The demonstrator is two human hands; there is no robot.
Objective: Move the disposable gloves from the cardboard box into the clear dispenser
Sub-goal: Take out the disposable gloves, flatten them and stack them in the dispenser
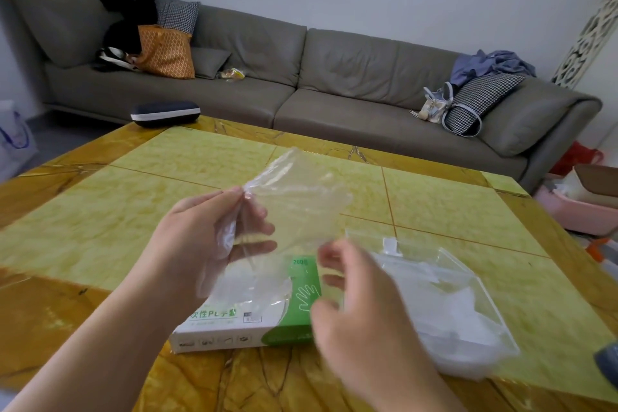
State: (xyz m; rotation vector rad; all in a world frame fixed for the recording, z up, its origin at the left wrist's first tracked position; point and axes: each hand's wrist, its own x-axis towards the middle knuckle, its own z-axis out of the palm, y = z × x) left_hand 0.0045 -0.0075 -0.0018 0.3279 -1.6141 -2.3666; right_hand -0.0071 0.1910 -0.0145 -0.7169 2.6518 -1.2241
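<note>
A white and green cardboard glove box (247, 321) lies flat on the yellow table near me. My left hand (207, 237) pinches a thin clear glove (301, 197) and holds it up above the box, the plastic spreading to the right. More clear plastic trails from that hand down onto the box. My right hand (354, 298) hovers blurred over the box's right end, fingers loosely curled, holding nothing I can see. The clear dispenser (444, 298) sits to the right of the box with several clear gloves lying inside.
The yellow marble-pattern table (140, 211) stretches out ahead. A dark zip case (165, 113) rests at its far left corner. Behind stands a grey sofa (301, 77) with cushions and bags. Pink bins (575, 204) sit on the floor at the right.
</note>
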